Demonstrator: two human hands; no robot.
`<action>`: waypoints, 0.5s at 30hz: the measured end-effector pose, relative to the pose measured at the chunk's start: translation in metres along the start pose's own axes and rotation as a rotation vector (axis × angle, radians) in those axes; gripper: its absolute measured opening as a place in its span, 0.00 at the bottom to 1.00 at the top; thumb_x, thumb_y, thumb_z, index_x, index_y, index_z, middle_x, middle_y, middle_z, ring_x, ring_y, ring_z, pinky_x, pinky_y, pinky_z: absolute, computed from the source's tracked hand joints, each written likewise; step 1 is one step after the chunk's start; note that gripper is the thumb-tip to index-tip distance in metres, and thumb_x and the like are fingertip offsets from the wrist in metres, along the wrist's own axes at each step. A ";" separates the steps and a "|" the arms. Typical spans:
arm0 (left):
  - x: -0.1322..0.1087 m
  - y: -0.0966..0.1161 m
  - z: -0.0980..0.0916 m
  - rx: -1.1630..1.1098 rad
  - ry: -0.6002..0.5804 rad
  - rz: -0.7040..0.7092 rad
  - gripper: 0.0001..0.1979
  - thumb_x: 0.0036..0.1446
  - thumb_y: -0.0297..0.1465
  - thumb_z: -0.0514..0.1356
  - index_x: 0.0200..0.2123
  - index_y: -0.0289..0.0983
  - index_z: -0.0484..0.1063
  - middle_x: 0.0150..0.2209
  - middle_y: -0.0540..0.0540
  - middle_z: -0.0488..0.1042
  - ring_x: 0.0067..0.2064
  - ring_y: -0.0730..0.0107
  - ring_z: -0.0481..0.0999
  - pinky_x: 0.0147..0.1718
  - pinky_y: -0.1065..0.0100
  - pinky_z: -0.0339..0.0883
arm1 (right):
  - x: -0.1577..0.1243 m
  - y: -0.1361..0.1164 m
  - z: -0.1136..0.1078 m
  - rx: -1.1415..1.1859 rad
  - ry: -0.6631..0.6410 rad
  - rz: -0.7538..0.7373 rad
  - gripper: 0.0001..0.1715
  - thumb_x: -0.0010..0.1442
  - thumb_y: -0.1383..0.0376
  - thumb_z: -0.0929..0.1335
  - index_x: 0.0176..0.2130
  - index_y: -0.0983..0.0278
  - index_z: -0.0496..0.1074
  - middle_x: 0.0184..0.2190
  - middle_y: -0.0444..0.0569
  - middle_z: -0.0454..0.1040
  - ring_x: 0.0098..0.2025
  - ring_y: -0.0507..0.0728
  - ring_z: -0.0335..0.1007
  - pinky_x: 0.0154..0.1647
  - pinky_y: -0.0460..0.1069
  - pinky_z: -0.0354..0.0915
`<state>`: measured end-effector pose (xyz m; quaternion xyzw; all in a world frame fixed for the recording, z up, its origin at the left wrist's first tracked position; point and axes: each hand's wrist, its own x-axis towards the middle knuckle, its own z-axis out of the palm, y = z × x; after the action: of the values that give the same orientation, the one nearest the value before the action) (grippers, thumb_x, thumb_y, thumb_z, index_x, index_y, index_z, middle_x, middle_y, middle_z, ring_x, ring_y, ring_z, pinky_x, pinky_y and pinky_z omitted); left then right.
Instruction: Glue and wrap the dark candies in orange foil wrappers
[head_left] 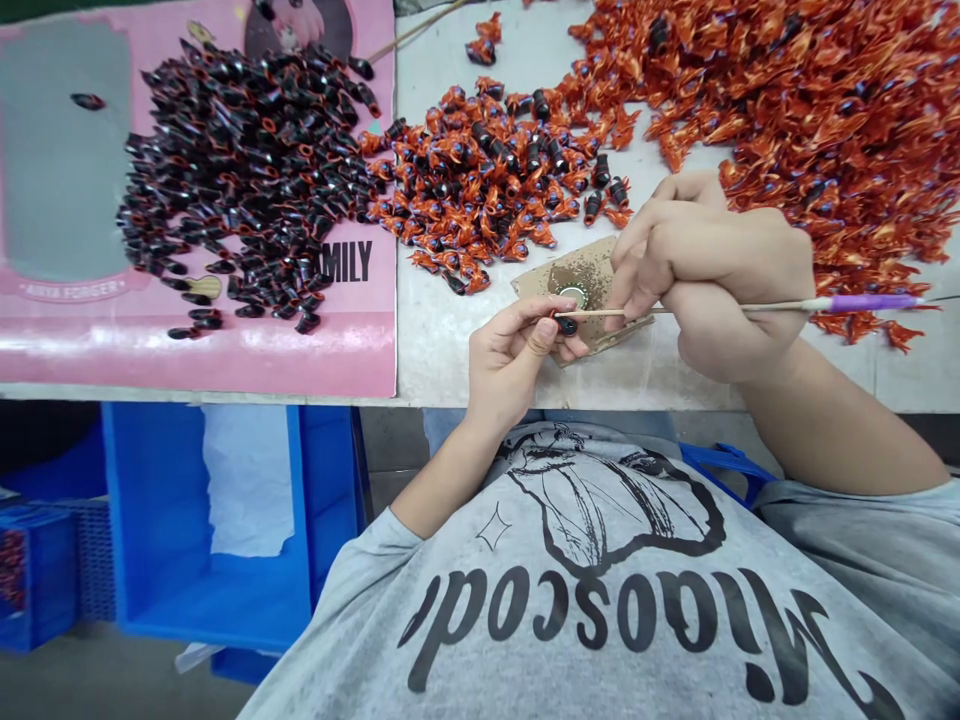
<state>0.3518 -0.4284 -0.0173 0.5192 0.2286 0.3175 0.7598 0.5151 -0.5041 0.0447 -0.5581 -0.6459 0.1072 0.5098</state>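
My left hand (516, 352) pinches a small black piece (566, 325) between thumb and fingers at the table's front edge. My right hand (709, 270) is closed round a thin wooden stick (600, 313) with a purple end (874, 302); the stick's tip meets the black piece. Under both hands lies a scrap of brown cardboard (592, 275) with a small round white lid (574, 296) on it.
A heap of black pieces (247, 170) lies on a pink sheet (225, 350) at the left. Orange-and-black pieces (487, 180) are piled in the middle, a large orange heap (810, 100) at the right. Blue bins (210, 520) stand below the table.
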 end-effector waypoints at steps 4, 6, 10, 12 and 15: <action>0.000 0.000 0.000 -0.016 -0.009 0.022 0.14 0.56 0.44 0.68 0.39 0.40 0.80 0.31 0.49 0.83 0.28 0.73 0.81 0.27 0.72 0.75 | 0.000 0.002 0.000 -0.020 -0.014 -0.024 0.13 0.55 0.73 0.59 0.22 0.60 0.62 0.22 0.42 0.73 0.28 0.56 0.68 0.49 0.58 0.61; -0.001 0.000 0.000 -0.003 0.003 0.008 0.15 0.55 0.45 0.68 0.39 0.40 0.80 0.33 0.48 0.83 0.28 0.73 0.81 0.28 0.72 0.75 | 0.001 0.003 0.000 -0.034 -0.007 -0.024 0.13 0.55 0.72 0.59 0.22 0.60 0.61 0.22 0.42 0.73 0.27 0.55 0.67 0.49 0.58 0.61; -0.001 0.000 0.001 -0.013 0.006 0.001 0.15 0.55 0.45 0.68 0.38 0.40 0.80 0.34 0.47 0.83 0.28 0.73 0.81 0.28 0.72 0.75 | 0.001 0.002 0.000 -0.041 -0.002 -0.031 0.12 0.53 0.73 0.59 0.22 0.60 0.61 0.21 0.41 0.72 0.27 0.54 0.67 0.48 0.57 0.60; -0.001 0.000 0.001 -0.035 0.001 0.011 0.14 0.55 0.44 0.69 0.38 0.40 0.80 0.34 0.47 0.83 0.28 0.73 0.81 0.27 0.72 0.75 | 0.000 0.000 0.001 -0.025 0.004 -0.037 0.13 0.52 0.74 0.59 0.22 0.60 0.62 0.22 0.41 0.73 0.27 0.54 0.68 0.48 0.57 0.60; -0.001 0.001 0.001 -0.046 0.010 0.001 0.14 0.55 0.44 0.69 0.37 0.40 0.80 0.35 0.47 0.83 0.28 0.73 0.81 0.27 0.72 0.74 | 0.000 0.001 -0.002 0.129 0.202 0.027 0.11 0.57 0.71 0.62 0.26 0.59 0.66 0.25 0.44 0.73 0.30 0.55 0.71 0.41 0.54 0.64</action>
<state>0.3517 -0.4293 -0.0159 0.5001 0.2250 0.3257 0.7702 0.5177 -0.5044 0.0453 -0.5407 -0.5753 0.0986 0.6058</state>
